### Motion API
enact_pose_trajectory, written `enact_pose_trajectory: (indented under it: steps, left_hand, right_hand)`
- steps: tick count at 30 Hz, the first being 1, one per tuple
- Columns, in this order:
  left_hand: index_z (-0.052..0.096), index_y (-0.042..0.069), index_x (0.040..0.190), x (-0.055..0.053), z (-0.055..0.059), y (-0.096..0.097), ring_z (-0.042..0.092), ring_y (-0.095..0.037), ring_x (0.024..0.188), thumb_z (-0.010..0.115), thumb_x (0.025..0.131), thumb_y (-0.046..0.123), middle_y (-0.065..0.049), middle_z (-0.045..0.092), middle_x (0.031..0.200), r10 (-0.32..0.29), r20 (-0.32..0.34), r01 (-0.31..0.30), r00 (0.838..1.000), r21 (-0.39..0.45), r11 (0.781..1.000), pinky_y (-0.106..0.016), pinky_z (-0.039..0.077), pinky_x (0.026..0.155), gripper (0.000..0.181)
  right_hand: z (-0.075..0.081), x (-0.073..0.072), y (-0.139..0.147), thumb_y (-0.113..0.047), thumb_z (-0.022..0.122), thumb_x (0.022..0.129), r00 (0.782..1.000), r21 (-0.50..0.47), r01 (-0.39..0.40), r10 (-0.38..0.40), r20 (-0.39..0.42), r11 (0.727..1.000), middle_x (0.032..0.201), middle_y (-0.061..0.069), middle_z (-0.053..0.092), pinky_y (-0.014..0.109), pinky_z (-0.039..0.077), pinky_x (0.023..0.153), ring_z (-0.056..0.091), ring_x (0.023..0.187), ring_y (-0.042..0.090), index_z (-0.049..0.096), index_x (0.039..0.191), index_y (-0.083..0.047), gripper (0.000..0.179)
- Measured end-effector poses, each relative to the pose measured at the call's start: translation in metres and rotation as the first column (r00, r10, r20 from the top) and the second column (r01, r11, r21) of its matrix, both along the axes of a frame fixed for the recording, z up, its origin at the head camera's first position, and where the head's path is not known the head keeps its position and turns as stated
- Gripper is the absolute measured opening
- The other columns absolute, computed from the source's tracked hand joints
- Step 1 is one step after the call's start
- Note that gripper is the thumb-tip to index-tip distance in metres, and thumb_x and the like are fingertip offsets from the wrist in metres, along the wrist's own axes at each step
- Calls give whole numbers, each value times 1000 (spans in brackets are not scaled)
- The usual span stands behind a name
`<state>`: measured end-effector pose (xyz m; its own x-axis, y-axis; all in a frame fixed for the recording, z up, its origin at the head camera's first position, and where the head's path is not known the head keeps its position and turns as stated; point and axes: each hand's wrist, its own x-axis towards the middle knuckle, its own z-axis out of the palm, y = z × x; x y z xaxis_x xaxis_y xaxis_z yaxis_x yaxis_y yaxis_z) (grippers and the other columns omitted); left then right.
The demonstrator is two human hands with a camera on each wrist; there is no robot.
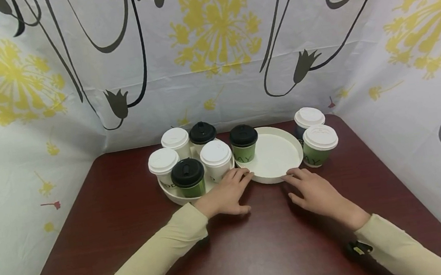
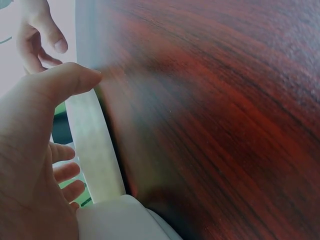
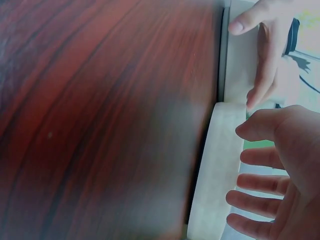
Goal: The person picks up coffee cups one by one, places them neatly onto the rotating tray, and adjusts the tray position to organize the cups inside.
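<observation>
A round white tray (image 1: pixel 274 152) on the table bears one green cup with a black lid (image 1: pixel 243 143) at its left side. My left hand (image 1: pixel 228 195) reaches to the tray's front left, fingers relaxed, close to a white-lidded cup (image 1: pixel 216 156) on the neighbouring tray. At the front right rim are the fingertips of my right hand (image 1: pixel 315 192), spread and loosely bent. Whether either hand touches the rim cannot be made out. In the right wrist view, the right hand (image 3: pixel 295 160) hovers beside a pale tray wall (image 3: pixel 215 170). Neither hand grips anything.
A second round tray (image 1: pixel 176 199) to the left carries several lidded cups, among them a green one with a black lid (image 1: pixel 188 176). Right of the other tray stand two white-lidded cups, one green (image 1: pixel 318 147), one dark (image 1: pixel 308 121). A patterned cloth (image 1: pixel 216 97) hangs behind the table.
</observation>
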<state>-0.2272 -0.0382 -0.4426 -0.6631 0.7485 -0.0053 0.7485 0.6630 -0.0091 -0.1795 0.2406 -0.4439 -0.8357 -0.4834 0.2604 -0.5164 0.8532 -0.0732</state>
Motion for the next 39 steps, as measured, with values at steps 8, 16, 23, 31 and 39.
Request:
enact_pose_trajectory:
  steps: [8, 16, 23, 31, 39]
  left_hand:
    - [29, 11, 155, 2, -1, 1, 32, -27, 144, 68, 80, 58, -11, 33, 155, 8, -6, -8, 1000, -16, 1000, -38, 27, 122, 96]
    - [30, 8, 154, 3, -1, 2, 32, -28, 145, 68, 82, 56, -12, 35, 155, 31, -9, -31, 999, -21, 999, -39, 22, 125, 94]
    - [27, 7, 155, 2, -3, 3, 30, -27, 147, 66, 84, 56, -13, 34, 155, 50, -1, -50, 999, -22, 998, -40, 20, 126, 94]
    - [29, 5, 154, 1, -5, 5, 32, -28, 146, 65, 86, 55, -13, 35, 154, 61, -23, -61, 998, -24, 998, -40, 22, 125, 91]
    - [31, 2, 152, 3, -2, 9, 34, -28, 146, 64, 87, 55, -13, 36, 153, 55, -37, -57, 998, -41, 998, -39, 25, 125, 90]
  right_hand:
    - [-1, 3, -10, -23, 74, 84, 999, 3, -34, 34, -29, 999, 124, 14, 61, 50, 53, 89, 61, 111, 30, 64, 128, -8, 47]
    - [1, 2, -9, -24, 73, 85, 998, 7, -47, 47, -28, 999, 125, 13, 61, 49, 53, 90, 61, 112, 30, 63, 129, -8, 48]
    - [16, -2, 5, -22, 71, 86, 999, -37, -5, 3, -43, 999, 126, 15, 62, 52, 53, 91, 62, 112, 34, 62, 131, -10, 48]
    - [47, -16, 32, -18, 71, 85, 988, -131, 43, -61, -139, 991, 124, 17, 62, 54, 52, 87, 61, 111, 36, 63, 128, -6, 45]
    - [69, -34, 58, -17, 73, 84, 968, -206, 121, -161, -193, 971, 125, 20, 59, 59, 47, 85, 56, 113, 41, 63, 125, -5, 44]
